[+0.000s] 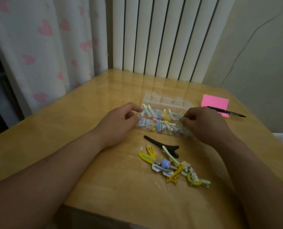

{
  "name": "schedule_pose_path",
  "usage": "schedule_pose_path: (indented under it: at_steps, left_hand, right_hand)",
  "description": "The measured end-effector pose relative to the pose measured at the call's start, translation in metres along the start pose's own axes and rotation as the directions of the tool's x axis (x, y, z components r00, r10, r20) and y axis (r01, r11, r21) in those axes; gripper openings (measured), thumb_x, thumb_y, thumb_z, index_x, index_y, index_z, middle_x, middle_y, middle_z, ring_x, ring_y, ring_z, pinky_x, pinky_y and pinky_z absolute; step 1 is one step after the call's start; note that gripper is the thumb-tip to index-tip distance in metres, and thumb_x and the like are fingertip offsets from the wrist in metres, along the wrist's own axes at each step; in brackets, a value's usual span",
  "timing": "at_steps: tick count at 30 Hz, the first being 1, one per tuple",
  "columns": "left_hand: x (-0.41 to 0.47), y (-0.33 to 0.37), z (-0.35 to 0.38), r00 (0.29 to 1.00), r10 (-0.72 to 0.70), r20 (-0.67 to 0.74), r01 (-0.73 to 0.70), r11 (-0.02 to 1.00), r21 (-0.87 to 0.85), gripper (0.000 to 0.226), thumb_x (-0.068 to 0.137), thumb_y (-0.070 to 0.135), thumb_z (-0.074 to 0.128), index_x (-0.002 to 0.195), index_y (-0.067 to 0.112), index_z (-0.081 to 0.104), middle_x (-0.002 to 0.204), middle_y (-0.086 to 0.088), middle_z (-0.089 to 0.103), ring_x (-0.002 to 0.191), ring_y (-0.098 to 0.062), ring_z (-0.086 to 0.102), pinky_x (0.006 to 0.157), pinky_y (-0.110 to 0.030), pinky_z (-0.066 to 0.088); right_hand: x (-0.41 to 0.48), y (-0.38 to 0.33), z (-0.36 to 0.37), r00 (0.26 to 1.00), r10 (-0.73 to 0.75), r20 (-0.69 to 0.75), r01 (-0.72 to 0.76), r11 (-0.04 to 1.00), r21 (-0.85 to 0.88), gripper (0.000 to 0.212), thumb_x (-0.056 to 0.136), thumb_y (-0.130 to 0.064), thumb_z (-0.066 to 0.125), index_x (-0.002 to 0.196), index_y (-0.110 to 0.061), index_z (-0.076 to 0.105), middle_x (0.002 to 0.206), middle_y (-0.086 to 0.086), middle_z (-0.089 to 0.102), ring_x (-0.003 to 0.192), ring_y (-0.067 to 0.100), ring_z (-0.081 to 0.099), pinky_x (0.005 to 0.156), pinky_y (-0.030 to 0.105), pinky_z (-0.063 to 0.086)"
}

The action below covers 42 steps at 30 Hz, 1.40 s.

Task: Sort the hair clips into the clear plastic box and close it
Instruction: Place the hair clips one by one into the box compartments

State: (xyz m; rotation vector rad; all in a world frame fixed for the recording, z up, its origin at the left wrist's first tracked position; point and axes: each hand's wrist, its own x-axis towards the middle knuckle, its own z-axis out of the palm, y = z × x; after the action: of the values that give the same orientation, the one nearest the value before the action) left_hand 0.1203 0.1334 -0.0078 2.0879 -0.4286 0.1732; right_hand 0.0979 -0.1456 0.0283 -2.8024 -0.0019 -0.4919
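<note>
Both ends of the clear plastic box (166,103) sat hidden behind each hand; clips inside blurred together, its lid's position unclear.

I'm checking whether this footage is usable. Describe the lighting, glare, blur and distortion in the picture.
Head view: dim, warm indoor light, no hard shadows. Glare streaks on the glossy table, which mirrors the radiator. Wide-angle bending stretches the forearms at the bottom corners. The left hand and right hand look soft; clips inside the clear box smear together, while the loose clips read more clearly.
</note>
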Motion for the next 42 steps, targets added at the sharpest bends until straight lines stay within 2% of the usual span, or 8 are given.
schedule_pose_path:
  at_steps: [10, 15, 20, 25, 29, 35, 38, 42]
  left_hand:
    - [-0.001, 0.002, 0.000, 1.000, 0.001, -0.001, -0.001, 1.000, 0.003, 0.020, 0.105, 0.035, 0.060, 0.123, 0.035, 0.069, 0.096, 0.004, 0.069, 0.089, -0.010, 0.062, 0.085, -0.026, 0.050]
    - [-0.001, 0.003, -0.001, 1.000, 0.006, -0.005, -0.006, 1.000, 0.008, 0.020, 0.105, 0.035, 0.060, 0.123, 0.033, 0.069, 0.097, 0.002, 0.071, 0.090, -0.010, 0.064, 0.088, -0.031, 0.052]
    - [0.000, 0.003, 0.000, 1.000, -0.001, 0.002, 0.001, 1.000, 0.011, 0.019, 0.105, 0.035, 0.059, 0.122, 0.034, 0.069, 0.096, 0.001, 0.069, 0.088, -0.011, 0.062, 0.085, -0.031, 0.052]
    - [-0.001, 0.001, 0.000, 1.000, -0.008, 0.000, 0.008, 1.000, 0.005, 0.019, 0.105, 0.037, 0.060, 0.122, 0.036, 0.068, 0.095, 0.004, 0.069, 0.088, -0.010, 0.062, 0.084, -0.030, 0.051]
    - [0.000, 0.000, 0.000, 1.000, 0.000, -0.010, 0.000, 1.000, 0.000, 0.017, 0.104, 0.037, 0.061, 0.120, 0.037, 0.068, 0.094, 0.003, 0.070, 0.088, -0.011, 0.063, 0.087, -0.034, 0.052]
    - [0.000, 0.000, 0.000, 1.000, -0.006, -0.003, 0.006, 1.000, 0.004, 0.018, 0.105, 0.039, 0.059, 0.121, 0.038, 0.068, 0.097, 0.005, 0.070, 0.091, -0.013, 0.064, 0.089, -0.036, 0.053]
    - [0.001, 0.000, 0.000, 1.000, -0.003, -0.004, 0.003, 1.000, -0.004, 0.018, 0.105, 0.038, 0.060, 0.121, 0.037, 0.068, 0.096, 0.003, 0.070, 0.090, -0.015, 0.064, 0.089, -0.038, 0.053]
    - [0.001, -0.001, 0.000, 1.000, 0.000, -0.007, 0.000, 1.000, -0.001, 0.018, 0.105, 0.037, 0.060, 0.122, 0.037, 0.069, 0.094, 0.006, 0.069, 0.086, -0.010, 0.062, 0.087, -0.035, 0.052]
  right_hand:
    - [-0.019, -0.035, -0.009, 0.975, -0.220, -0.018, 0.218, 0.945, 0.244, 0.008, 0.098, -0.039, 0.070, 0.097, -0.032, 0.075, 0.085, -0.019, 0.068, 0.077, -0.003, 0.061, 0.067, 0.024, 0.049]
    - [-0.033, -0.067, -0.007, 0.924, -0.361, 0.125, 0.350, 0.931, 0.106, 0.028, 0.091, -0.058, 0.067, 0.082, -0.032, 0.071, 0.076, -0.012, 0.064, 0.073, 0.004, 0.058, 0.065, 0.031, 0.047]
    - [-0.040, -0.078, 0.002, 0.880, -0.396, 0.263, 0.447, 0.878, -0.174, 0.043, 0.089, -0.069, 0.056, 0.080, -0.028, 0.066, 0.074, -0.007, 0.064, 0.079, 0.012, 0.057, 0.085, 0.036, 0.034]
    - [-0.041, -0.082, 0.000, 0.881, -0.368, 0.298, 0.425, 0.892, -0.154, 0.030, 0.088, -0.055, 0.060, 0.083, -0.027, 0.068, 0.079, -0.007, 0.068, 0.080, 0.016, 0.062, 0.085, 0.037, 0.044]
    - [-0.038, -0.081, 0.000, 0.884, -0.333, 0.329, 0.312, 0.943, 0.116, 0.023, 0.091, -0.045, 0.069, 0.076, -0.028, 0.063, 0.074, -0.009, 0.064, 0.072, 0.007, 0.059, 0.071, 0.031, 0.042]
    - [-0.016, -0.043, -0.030, 0.999, -0.026, -0.023, 0.034, 0.840, 0.542, 0.010, 0.099, -0.032, 0.069, 0.097, -0.022, 0.071, 0.087, -0.005, 0.073, 0.081, 0.008, 0.068, 0.069, 0.025, 0.049]
    - [-0.003, -0.009, -0.034, 0.983, 0.137, -0.124, -0.056, 0.862, 0.504, 0.008, 0.097, -0.028, 0.075, 0.100, -0.021, 0.071, 0.088, -0.002, 0.073, 0.081, 0.015, 0.069, 0.063, 0.027, 0.046]
    - [0.003, 0.009, -0.021, 0.991, 0.128, -0.029, -0.109, 0.927, 0.359, 0.009, 0.096, -0.025, 0.076, 0.104, -0.022, 0.071, 0.093, -0.004, 0.072, 0.085, 0.012, 0.067, 0.063, 0.024, 0.046]
